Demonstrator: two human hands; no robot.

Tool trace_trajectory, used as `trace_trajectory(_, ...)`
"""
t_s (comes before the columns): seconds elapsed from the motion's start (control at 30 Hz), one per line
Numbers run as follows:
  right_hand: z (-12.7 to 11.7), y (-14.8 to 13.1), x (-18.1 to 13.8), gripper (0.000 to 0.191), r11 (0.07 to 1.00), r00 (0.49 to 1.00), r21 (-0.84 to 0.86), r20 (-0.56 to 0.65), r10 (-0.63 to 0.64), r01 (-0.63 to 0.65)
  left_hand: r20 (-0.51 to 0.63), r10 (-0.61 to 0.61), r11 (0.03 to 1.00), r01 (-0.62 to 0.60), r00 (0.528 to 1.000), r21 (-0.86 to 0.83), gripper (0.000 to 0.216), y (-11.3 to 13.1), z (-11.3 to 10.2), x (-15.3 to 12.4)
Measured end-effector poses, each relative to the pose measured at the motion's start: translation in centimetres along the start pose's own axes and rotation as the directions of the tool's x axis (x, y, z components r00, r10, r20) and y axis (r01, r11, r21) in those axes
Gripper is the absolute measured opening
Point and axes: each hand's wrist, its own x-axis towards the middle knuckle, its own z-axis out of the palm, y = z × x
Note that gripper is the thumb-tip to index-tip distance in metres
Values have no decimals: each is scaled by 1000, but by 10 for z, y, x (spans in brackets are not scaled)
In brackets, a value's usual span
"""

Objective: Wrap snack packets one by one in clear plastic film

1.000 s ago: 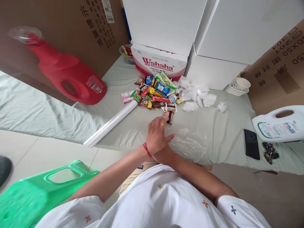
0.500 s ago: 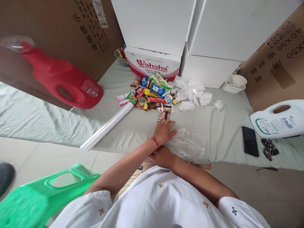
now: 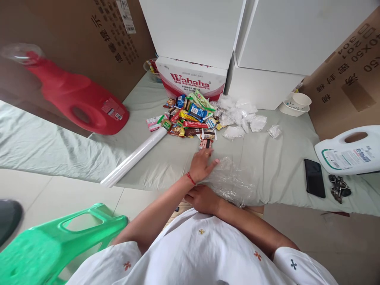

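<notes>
My left hand (image 3: 202, 164), a red cord round its wrist, lies palm down on the cloth-covered surface with its fingers stretched out. Its fingertips are at the near edge of a small brown snack packet (image 3: 206, 143), and whether they touch it I cannot tell. Just below, at the front edge, my right hand (image 3: 205, 199) is curled with its fingers close together near my left wrist. What it holds, if anything, is hidden. Crumpled clear plastic film (image 3: 234, 180) lies right beside both hands. Beyond them is a heap of wrapped snacks (image 3: 190, 118).
A white plastic roll (image 3: 135, 156) lies left of the hands. Small clear bags (image 3: 237, 114) sit right of the snacks, before a Wahaha carton (image 3: 191, 77). Further out are a red jug (image 3: 80, 93), white jug (image 3: 350, 152), phone (image 3: 314, 178), keys (image 3: 339, 188) and green stool (image 3: 38, 249).
My left hand has drawn slightly back and left, showing more of the brown packet. My right hand sits a little lower, and more of its fingers show. The view has shifted slightly.
</notes>
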Motion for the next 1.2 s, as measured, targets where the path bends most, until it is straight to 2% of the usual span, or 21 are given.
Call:
trace_trajectory(0.07,3,2,0,21,1000,1000,19,-4,2,-2,123,54,993,-66,991,96,45,8,5,2)
trace_trajectory(0.17,1,3,1,21,999,999,47,48,15,-17,217,-93,977,47,972,208,34,10,9,6)
trace_trajectory(0.3,-31,-5,-3,17,983,994,174,102,32,-50,76,-284,928,253,956,274,42,0,7,7)
trace_trajectory(0.37,-60,-7,-12,19,932,996,353,28,83,-87,6,-348,901,332,938,280,41,-5,6,5)
trace_trajectory(0.4,-76,-5,-18,20,887,987,444,-35,160,-128,-20,-366,893,358,930,275,41,-6,6,3)
trace_trajectory(0.43,-91,1,-25,21,839,954,510,-106,281,-190,-39,-376,889,373,926,265,41,-6,7,1)
trace_trajectory(0.47,-104,10,-32,21,793,878,540,-188,440,-282,-56,-382,888,383,922,253,41,-6,8,-1)
trace_trajectory(0.5,-114,22,-39,22,741,739,540,-289,609,-399,-71,-386,888,391,920,240,41,-5,9,-3)
trace_trajectory(0.53,-120,38,-47,25,674,551,521,-395,735,-524,-83,-387,891,395,919,224,40,-4,11,-5)
trace_trajectory(0.57,-122,55,-53,36,599,391,496,-464,795,-628,-93,-382,897,393,920,205,39,-3,12,-8)
trace_trajectory(0.6,-121,74,-60,55,535,285,482,-499,818,-693,-100,-371,905,384,923,183,39,-2,14,-11)
trace_trajectory(0.63,-117,91,-65,75,486,244,493,-477,845,-721,-107,-358,915,371,928,158,38,-2,15,-14)
trace_trajectory(0.67,-112,107,-69,88,450,240,527,-418,876,-721,-113,-344,925,357,932,132,38,-2,16,-16)
trace_trajectory(0.7,-106,120,-72,90,422,265,573,-341,902,-702,-121,-334,932,347,935,108,39,-3,16,-19)
trace_trajectory(0.77,-97,136,-76,73,357,318,686,-189,929,-634,-145,-346,930,359,927,77,41,-7,13,-24)
trace_trajectory(0.8,-94,140,-76,61,311,321,744,-137,937,-592,-161,-368,921,383,916,71,42,-11,11,-26)
trace_trajectory(0.87,-92,143,-77,52,199,267,836,-66,962,-512,-201,-437,885,459,877,77,41,-18,4,-28)
trace_trajectory(0.93,-93,144,-76,54,104,192,877,-13,981,-469,-233,-507,837,539,830,98,40,-25,-2,-28)
trace_trajectory(0.97,-94,146,-76,56,76,173,880,7,985,-468,-242,-535,814,570,810,109,39,-28,-5,-28)
trace_trajectory(1.07,-95,151,-77,55,68,175,864,24,984,-500,-237,-584,773,621,777,130,40,-34,-10,-25)
trace_trajectory(1.2,-94,159,-81,51,135,192,788,-22,981,-601,-220,-627,747,657,747,101,34,-36,-10,-19)
